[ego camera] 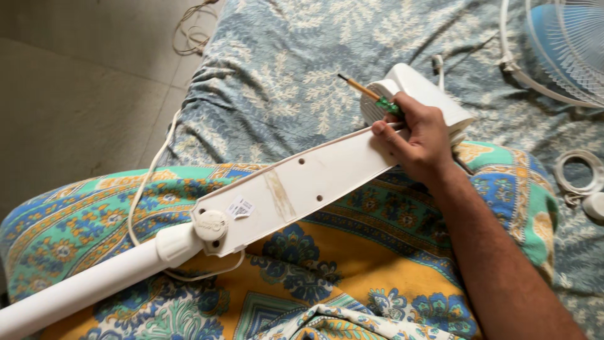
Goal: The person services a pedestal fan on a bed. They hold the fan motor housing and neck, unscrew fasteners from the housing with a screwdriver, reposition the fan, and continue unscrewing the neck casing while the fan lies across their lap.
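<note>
Right hand [420,140] clamped on green-handled screwdriver [370,93], fingertips pressing white fan control housing [296,186] lying across lap on patterned cloth [352,264]. Left hand out of view. Fan motor head [418,94] just behind hand, on bed [283,69]; fan guard [566,44] near bed's far right corner.

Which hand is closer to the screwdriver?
Right. The right hand holds the screwdriver against the white fan body. The left hand is out of view.
</note>
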A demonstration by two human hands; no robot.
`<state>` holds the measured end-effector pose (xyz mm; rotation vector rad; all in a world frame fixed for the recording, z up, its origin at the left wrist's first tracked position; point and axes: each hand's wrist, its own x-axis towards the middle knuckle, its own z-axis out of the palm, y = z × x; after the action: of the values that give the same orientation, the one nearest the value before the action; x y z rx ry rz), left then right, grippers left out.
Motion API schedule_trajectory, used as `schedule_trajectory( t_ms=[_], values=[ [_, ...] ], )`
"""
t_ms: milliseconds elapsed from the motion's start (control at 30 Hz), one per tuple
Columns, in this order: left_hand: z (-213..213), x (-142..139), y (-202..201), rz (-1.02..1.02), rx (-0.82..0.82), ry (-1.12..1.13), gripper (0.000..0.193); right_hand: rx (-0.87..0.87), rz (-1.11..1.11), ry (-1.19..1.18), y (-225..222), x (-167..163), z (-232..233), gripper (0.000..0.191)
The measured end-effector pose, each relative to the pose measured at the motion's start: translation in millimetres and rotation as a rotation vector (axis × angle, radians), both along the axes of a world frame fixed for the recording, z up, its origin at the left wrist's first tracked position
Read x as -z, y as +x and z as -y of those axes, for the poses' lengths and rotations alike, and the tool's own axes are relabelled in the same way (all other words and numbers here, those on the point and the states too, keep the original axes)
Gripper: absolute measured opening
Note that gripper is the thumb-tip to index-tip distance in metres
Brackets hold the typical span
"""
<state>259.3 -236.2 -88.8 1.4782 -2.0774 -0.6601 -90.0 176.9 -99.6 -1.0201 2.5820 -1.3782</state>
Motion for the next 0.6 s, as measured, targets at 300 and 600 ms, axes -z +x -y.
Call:
schedule_trajectory(
  t_ms=[300, 600],
  values=[
    [34.1, 42.7, 50.7, -0.035, -0.14, 0.107, 0.021, 0.013, -0.017, 0.011, -2.2, 2.8, 0.5, 0.039],
    [78.3, 53.2, 7.6, -0.105, -0.188, 0.213, 0.022, 0.044, -0.206, -0.152, 6.7, 11.1, -6.4, 0.045]
  ],
)
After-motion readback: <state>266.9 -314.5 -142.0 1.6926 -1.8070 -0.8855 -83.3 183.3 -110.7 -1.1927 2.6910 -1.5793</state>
